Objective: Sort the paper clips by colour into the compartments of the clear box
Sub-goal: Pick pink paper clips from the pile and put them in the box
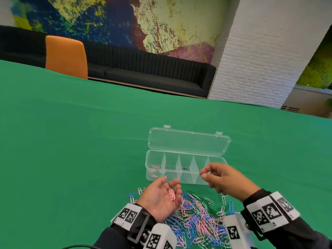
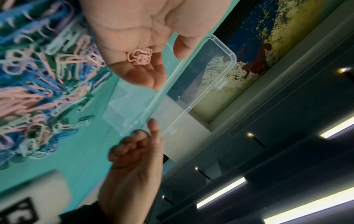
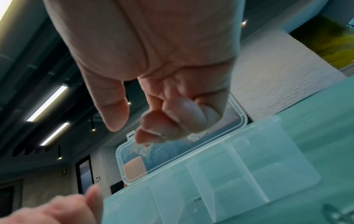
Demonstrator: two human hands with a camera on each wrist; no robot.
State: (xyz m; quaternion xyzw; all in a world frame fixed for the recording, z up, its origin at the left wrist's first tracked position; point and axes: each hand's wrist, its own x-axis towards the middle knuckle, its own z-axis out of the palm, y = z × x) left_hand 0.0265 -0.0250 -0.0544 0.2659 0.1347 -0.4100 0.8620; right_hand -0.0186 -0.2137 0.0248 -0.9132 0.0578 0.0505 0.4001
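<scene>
— Inspector: Where is the clear box [image 1: 185, 168] sitting?

— Assistant: Lying on the green cloth, lid standing open; pink clips [image 1: 155, 166] are resting in its leftmost compartment.

— Inspector: The remainder?

— Assistant: A mixed pile of paper clips [image 1: 199, 223] is lying just before it; several pink ones [image 1: 172, 195] are lying in a palm.

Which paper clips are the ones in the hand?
On the green table, just in front of the clear box, the left hand lies palm up over the mixed heap of clips. The pink clips rest bunched in that palm, all one colour, lifted off the heap.
</scene>
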